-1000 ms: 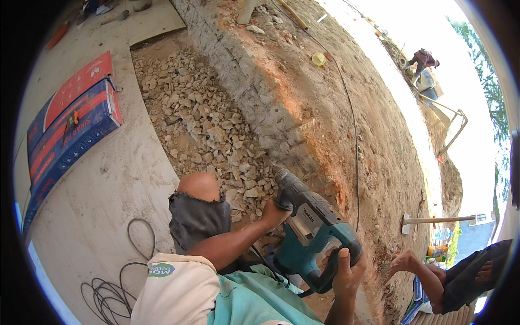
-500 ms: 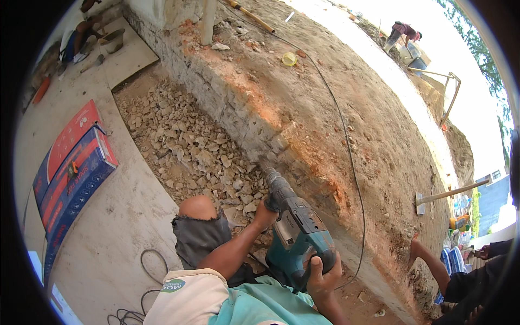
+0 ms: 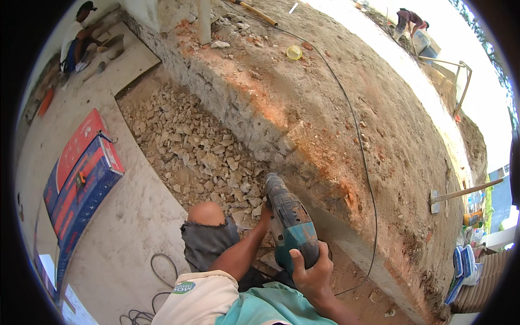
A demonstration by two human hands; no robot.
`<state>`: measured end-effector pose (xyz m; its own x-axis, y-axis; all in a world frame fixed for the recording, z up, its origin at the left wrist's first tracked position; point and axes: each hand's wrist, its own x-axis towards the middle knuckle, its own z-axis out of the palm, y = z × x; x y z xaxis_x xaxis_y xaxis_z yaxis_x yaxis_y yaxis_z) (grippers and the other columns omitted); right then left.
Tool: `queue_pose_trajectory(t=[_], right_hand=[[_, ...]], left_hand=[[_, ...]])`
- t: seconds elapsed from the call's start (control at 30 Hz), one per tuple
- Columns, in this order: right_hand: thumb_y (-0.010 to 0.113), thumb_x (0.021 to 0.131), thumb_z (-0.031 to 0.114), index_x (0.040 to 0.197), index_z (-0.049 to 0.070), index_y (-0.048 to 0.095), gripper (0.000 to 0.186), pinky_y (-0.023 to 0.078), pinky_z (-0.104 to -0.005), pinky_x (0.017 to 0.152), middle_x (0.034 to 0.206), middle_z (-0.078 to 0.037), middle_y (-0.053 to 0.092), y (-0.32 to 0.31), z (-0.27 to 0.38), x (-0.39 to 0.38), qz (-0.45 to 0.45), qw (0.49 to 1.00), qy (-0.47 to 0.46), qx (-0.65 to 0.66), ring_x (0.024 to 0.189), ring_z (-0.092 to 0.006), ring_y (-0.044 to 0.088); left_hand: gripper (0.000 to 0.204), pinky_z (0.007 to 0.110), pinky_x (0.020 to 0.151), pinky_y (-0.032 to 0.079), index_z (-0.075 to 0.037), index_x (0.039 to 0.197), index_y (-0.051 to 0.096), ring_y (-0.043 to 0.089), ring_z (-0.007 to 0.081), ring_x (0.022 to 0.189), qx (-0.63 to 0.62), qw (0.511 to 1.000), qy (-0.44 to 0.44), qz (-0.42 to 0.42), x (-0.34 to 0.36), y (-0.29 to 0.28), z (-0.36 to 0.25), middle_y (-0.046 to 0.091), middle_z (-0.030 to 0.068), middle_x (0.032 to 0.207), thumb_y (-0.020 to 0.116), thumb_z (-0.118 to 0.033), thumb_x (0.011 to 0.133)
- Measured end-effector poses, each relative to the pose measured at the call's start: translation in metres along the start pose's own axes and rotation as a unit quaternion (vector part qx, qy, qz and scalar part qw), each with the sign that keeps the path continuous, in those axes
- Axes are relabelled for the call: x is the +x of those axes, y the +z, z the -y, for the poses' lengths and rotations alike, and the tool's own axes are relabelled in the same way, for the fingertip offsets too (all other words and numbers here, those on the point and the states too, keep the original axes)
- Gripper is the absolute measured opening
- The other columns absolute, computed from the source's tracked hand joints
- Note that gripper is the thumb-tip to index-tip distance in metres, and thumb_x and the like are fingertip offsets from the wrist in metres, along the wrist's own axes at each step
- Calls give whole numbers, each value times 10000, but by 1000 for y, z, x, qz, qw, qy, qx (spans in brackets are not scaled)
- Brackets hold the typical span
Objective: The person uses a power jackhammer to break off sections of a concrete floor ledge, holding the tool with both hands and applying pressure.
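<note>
Right hand (image 3: 311, 273): closed round the rear grip of the teal and black demolition hammer (image 3: 290, 222), fingers wrapped over the top of the handle, forearm coming in from the lower edge
Left hand (image 3: 265, 211): clasped on the left side of the tool's body near its front, mostly hidden behind the housing, arm bent beside the raised knee
Demolition hammer: low in the middle of the view, dusty, nose pointing up and away into the rubble at the foot of the step; the bit itself cannot be made out
Knee (image 3: 206, 214): bare, sticking out of torn grey shorts, just left of the left arm
Rubble (image 3: 200, 146): a bed of pale broken stone chips filling the trench between the slab and the step, reaching right up to the tool's nose
Concrete step (image 3: 254, 119): a rough chipped edge running diagonally from top left to lower right, orange-stained earth on top
Cable (image 3: 360, 146): thin and dark, running across the earth and curving down to the lower right of the tool
Concrete slab (image 3: 135, 216): grey floor on the left, with a coil of dark cord (image 3: 157, 276) near the lower edge
Box (image 3: 81, 179): long red and blue carton lying on the slab, well left of the hands
Yellow cup (image 3: 294, 52): on the earth above the step
Long-handled tool (image 3: 460, 193): lying on the earth at far right
Other people: one seated at top left (image 3: 78, 35), one bending at top right (image 3: 409, 19), both well away
</note>
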<state>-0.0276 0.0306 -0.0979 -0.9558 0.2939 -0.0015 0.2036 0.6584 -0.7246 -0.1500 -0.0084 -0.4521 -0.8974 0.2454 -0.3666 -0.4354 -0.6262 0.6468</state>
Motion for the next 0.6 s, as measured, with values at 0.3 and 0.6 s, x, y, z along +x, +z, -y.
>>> queue_pose_trajectory(t=[0.3, 0.6], right_hand=[[737, 874, 311, 1010, 7, 535, 389, 504, -321, 578, 741, -72, 634, 2, -20, 8, 3, 993, 33, 111, 639, -181, 630], [574, 976, 379, 1010, -8, 526, 391, 490, -274, 465, 712, -90, 596, -35, -29, 0, -82, 952, 105, 277, 535, -159, 597]], left_hand=[[265, 387, 709, 501, -18, 1071, 644, 632, 186, 820, 99, 991, 86, -18, 6, 3, -12, 674, 54, 964, 693, -113, 829], [411, 356, 736, 514, -4, 864, 675, 656, 193, 813, 318, 940, 0, 125, -39, 38, -90, 685, 63, 836, 855, -284, 624]])
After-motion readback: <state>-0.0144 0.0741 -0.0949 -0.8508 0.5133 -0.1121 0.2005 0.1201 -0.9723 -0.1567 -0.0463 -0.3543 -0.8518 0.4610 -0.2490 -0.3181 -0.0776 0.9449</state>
